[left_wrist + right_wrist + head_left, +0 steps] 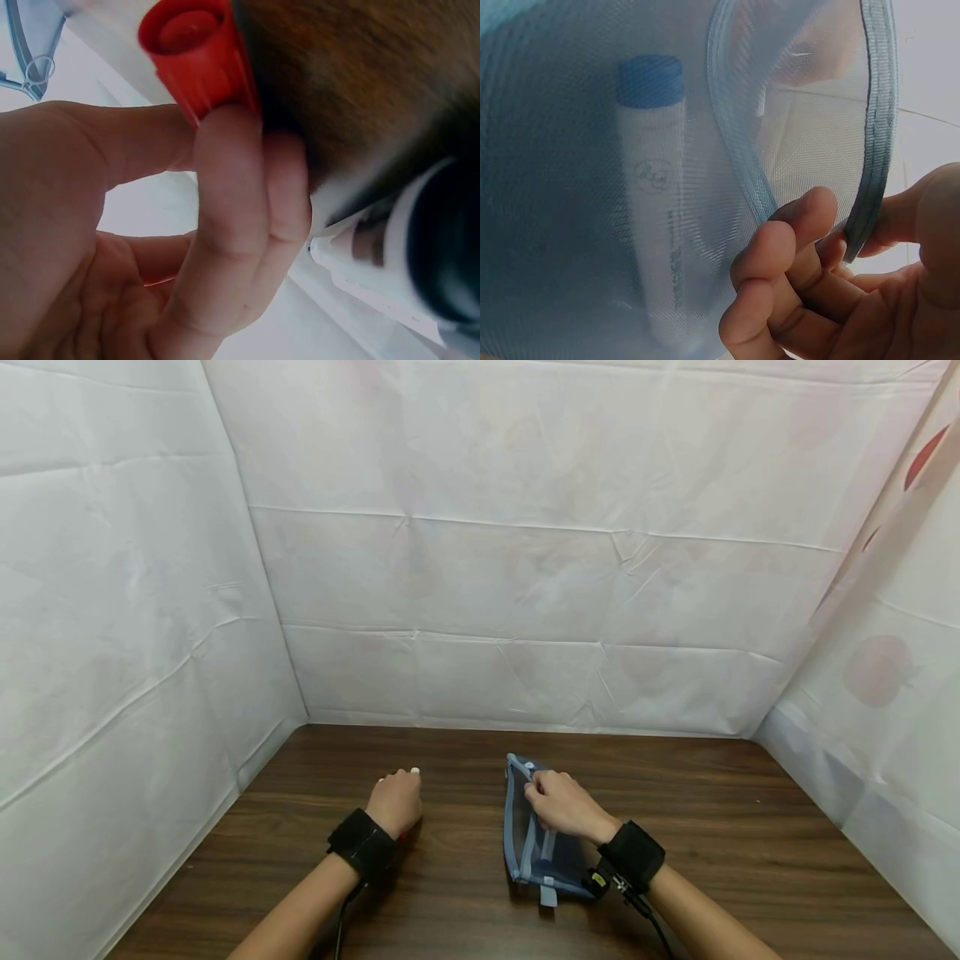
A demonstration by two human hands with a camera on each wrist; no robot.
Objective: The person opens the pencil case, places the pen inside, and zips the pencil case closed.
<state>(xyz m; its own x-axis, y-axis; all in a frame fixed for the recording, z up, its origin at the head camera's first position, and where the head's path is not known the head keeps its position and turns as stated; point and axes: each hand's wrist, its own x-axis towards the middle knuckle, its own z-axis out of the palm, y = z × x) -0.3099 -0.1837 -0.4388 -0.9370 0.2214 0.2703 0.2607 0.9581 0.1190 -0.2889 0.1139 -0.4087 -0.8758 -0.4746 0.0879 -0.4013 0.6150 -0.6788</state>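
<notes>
My left hand (396, 802) is above the left middle of the table. In the left wrist view its fingers pinch a red-capped marker (206, 64); the rest of the marker is hidden behind the fingers. My right hand (567, 806) holds the edge of a blue mesh zipper pouch (511, 831), whose mouth gapes toward the left. The right wrist view shows the thumb and fingers at the pouch's trimmed edge (877, 112). Through the mesh shows a white marker with a blue cap (651, 172), lying inside.
Beneath both hands is a dark brown wooden table (712, 827). White sheeting (517, 568) stands along its back and both sides. A black strap with a cable is on each wrist. A dark, blurred round shape (450, 240) fills the right of the left wrist view.
</notes>
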